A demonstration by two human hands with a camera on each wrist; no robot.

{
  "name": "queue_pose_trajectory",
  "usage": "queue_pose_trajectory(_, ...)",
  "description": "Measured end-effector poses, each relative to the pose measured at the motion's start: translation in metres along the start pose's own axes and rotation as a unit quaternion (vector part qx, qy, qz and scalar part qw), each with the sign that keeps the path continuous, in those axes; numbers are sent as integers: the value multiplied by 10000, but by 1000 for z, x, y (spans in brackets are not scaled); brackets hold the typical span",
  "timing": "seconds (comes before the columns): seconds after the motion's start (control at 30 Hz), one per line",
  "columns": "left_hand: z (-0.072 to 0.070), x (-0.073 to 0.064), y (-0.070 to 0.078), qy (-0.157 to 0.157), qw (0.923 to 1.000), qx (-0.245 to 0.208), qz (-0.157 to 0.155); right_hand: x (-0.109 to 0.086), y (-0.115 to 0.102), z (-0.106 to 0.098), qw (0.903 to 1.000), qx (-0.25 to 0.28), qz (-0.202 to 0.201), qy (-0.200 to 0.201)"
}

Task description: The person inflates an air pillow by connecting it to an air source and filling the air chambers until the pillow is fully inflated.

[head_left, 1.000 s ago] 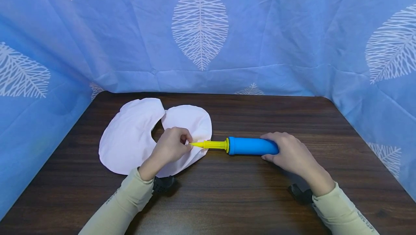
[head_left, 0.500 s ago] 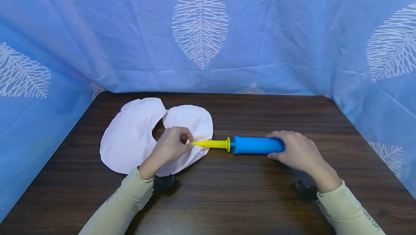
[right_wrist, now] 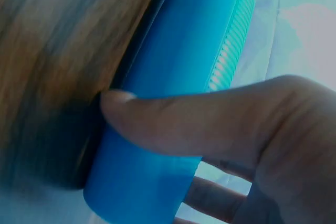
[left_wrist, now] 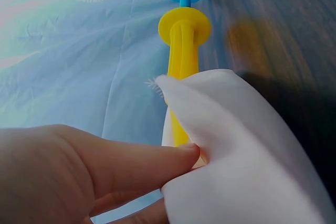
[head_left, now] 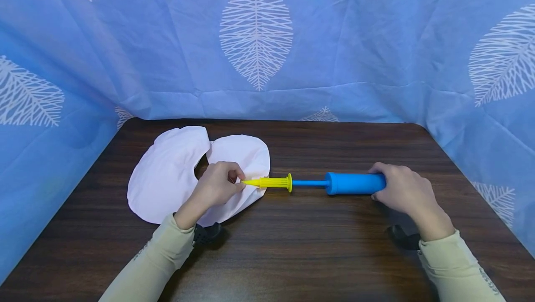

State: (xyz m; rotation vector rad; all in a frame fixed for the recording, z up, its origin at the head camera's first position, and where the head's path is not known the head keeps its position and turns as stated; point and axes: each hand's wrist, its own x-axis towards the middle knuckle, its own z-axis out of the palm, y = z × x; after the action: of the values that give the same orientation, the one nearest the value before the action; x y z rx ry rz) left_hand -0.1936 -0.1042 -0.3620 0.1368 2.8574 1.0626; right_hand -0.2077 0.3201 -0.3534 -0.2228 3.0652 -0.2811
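Observation:
A hand air pump lies across the table, its blue barrel (head_left: pixel 355 184) on the right and its ribbed yellow nozzle end (head_left: pixel 276 182) on the left. Between these two parts a thin blue rod (head_left: pixel 309 183) is exposed. My right hand (head_left: pixel 407 190) grips the far end of the barrel, thumb on one side. My left hand (head_left: pixel 217 183) pinches the yellow tip together with the edge of a flat, white, ring-shaped inflatable (head_left: pixel 163 176). In the left wrist view the thumb presses the tip (left_wrist: pixel 180 132) at a fold of the white material (left_wrist: pixel 236 145); the very end is hidden.
The dark wood-grain table (head_left: pixel 292 255) runs under both forearms. Blue cloth (head_left: pixel 334 51) with white leaf prints hangs around its back and sides. A dark wrist strap (head_left: pixel 207 234) shows under the left sleeve.
My right hand has pulled the blue barrel to the right, and the rod has come out between barrel and yellow end. The left hand keeps its pinch almost in place.

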Motion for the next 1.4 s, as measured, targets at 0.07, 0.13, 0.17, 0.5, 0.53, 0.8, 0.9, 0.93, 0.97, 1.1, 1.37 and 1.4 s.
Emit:
queue_pose_trajectory(0.07, 0, 0, 0, 11, 10000, -24, 8, 0, 4, -1, 10000, -34, 60, 12)
queue_pose_trajectory(0.13, 0, 0, 0, 22, 10000, -32, 9, -1, 7, -2, 9999, -32, 99, 7)
queue_pose_trajectory(0.17, 0, 0, -1, 25, 10000, -36, 10, -1, 9, -2, 9999, -28, 109, 5)
queue_pose_trajectory(0.5, 1, 0, 0, 16, 10000, 35, 11, -1, 19, -2, 9998, 8, 200, -41)
queue_pose_trajectory(0.53, 1, 1, 0, 18, 10000, 49, 10, -1, 19, -2, 9998, 10, 191, -50)
queue_pose_trajectory(0.8, 2, 0, -3, 44, 9998, 103, 185, -2, 16, -3, 9999, 65, 72, -97)
queue_pose_trajectory(0.9, 3, 0, -2, 65, 9997, 104, 200, -2, 9, -2, 9999, 120, -17, -101)
queue_pose_trajectory(0.93, 3, 0, -2, 69, 9997, 103, 199, -2, 6, -1, 9998, 137, -60, -94)
queue_pose_trajectory(0.97, 3, 0, -2, 62, 9998, 96, 184, -2, 3, 0, 9998, 150, -115, -76)
queue_pose_trajectory(1.1, 4, -2, 1, -13, 9999, 20, 147, -2, -12, 6, 9988, 211, -440, 78)
queue_pose_trajectory(1.37, 6, -3, 2, -13, 9994, 79, 329, -7, -43, 18, 9917, 388, -1199, 248)
queue_pose_trajectory(1.4, 7, -3, 2, -4, 9994, 89, 343, -7, -47, 19, 9908, 413, -1264, 252)
